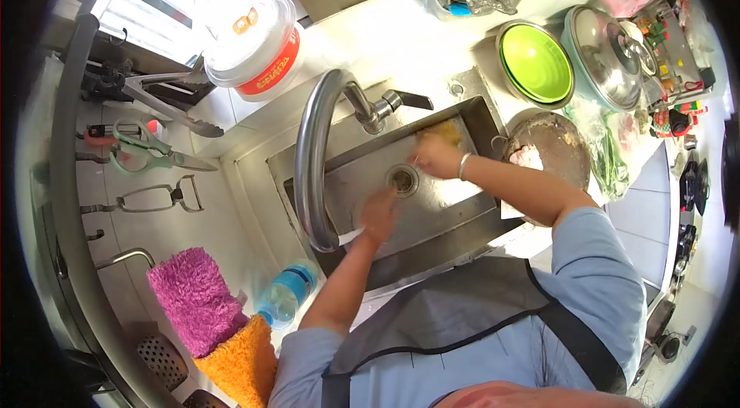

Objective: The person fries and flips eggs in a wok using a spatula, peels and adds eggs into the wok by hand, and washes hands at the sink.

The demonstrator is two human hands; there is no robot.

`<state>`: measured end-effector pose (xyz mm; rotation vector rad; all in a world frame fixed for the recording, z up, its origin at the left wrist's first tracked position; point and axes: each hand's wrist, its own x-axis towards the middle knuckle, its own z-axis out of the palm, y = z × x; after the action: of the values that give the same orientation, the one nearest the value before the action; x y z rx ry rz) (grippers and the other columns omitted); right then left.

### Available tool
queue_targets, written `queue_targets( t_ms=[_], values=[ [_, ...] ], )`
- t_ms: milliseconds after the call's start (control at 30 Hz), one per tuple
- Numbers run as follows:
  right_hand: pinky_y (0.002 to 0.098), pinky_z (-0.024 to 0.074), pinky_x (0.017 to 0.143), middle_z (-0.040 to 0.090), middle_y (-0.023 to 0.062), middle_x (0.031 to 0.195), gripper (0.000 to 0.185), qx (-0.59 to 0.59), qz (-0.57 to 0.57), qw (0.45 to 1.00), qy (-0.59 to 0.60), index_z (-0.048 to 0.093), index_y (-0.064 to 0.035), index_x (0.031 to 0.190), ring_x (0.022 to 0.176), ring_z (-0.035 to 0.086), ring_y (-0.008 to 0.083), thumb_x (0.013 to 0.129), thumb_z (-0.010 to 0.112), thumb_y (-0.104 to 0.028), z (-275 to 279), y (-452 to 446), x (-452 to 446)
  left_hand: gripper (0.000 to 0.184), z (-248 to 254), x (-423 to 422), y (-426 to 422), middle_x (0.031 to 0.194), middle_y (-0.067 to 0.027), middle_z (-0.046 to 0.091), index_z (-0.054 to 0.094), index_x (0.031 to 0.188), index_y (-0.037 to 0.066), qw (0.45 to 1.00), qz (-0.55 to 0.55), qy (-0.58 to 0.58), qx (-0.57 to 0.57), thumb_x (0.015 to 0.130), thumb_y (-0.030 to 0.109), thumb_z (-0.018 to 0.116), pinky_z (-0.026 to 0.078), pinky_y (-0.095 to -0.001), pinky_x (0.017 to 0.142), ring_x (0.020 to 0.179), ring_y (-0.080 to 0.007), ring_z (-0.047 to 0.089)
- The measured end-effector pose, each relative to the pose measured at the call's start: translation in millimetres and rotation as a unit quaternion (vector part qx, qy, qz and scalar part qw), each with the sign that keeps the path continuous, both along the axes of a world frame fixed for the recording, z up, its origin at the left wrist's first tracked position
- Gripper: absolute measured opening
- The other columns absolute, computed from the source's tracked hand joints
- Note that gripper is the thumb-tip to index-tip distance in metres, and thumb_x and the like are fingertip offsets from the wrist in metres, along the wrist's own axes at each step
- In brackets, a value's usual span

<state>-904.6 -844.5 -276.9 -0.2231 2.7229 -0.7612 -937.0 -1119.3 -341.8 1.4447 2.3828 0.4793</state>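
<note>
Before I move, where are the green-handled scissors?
In the head view, the scissors hang at far left, left of the faucet, between the metal tongs and a metal-framed tool.

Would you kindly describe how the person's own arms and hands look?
Light blue sleeves leave both forearms bare. The left hand and right hand wear no gloves, and a thin, pale band circles the right wrist.
</note>
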Motion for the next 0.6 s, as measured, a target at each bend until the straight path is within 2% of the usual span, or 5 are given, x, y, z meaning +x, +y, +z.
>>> queue_targets(
  t_ms=[133,300,400,500,600],
  values=[
    [0.0345,0.0513,0.082,0.067,0.0202,0.104,0.038,-0.272,-0.408,0.841,0.227,0.059,0.0019,0.117,0.092,0.066,0.027,0.082,0.051,-0.01,39,31,1,0.036,-44,25,-62,0.116,-0.0178,0.061,0.062,0.115,0.01,0.945,0.194,-0.218,-0.146,0.089,0.03,0.051,0.045,-0.0411,0.091,0.107,-0.0307,0.058],
    [0.0397,0.0426,0.1,0.059,0.0244,0.12,0.056,-0.16,-0.299,0.931,0.135,0.052,0.0038,0.127,0.113,0.056,0.0374,0.077,0.057,-0.02,121,-8,12,0.036,5,6,-59,0.096,-0.0204,0.064,0.066,0.099,0.006,0.861,0.315,-0.346,-0.199,0.089,0.037,0.053,0.05,-0.0425,0.075,0.088,-0.0364,0.062],
    [0.0391,0.0423,0.101,0.058,0.026,0.12,0.057,-0.178,-0.222,0.948,0.143,0.05,0.0061,0.127,0.115,0.056,0.0365,0.079,0.063,-0.022,163,-15,35,0.036,33,-3,-56,0.1,-0.0201,0.065,0.063,0.102,0.001,0.948,0.137,-0.152,-0.242,0.088,0.033,0.058,0.051,-0.0415,0.071,0.084,-0.0338,0.065],
    [0.0321,0.0452,0.095,0.064,0.014,0.118,0.036,-0.389,-0.088,0.911,0.104,0.058,-0.0007,0.122,0.11,0.059,0.0213,0.091,0.06,-0.018,262,-40,78,0.034,110,-2,-40,0.095,-0.0153,0.065,0.061,0.105,-0.001,0.936,0.076,-0.34,-0.051,0.084,0.026,0.065,0.051,-0.0393,0.065,0.077,-0.0287,0.065],
    [0.033,0.051,0.081,0.069,0.0082,0.104,0.027,-0.634,0.043,0.77,0.061,0.064,-0.0003,0.112,0.093,0.064,0.0177,0.094,0.057,-0.019,296,-67,120,0.034,218,17,-14,0.095,-0.0107,0.065,0.06,0.109,0.002,0.746,0.041,-0.653,0.127,0.083,0.022,0.066,0.051,-0.0351,0.064,0.078,-0.0216,0.063]
  ],
)
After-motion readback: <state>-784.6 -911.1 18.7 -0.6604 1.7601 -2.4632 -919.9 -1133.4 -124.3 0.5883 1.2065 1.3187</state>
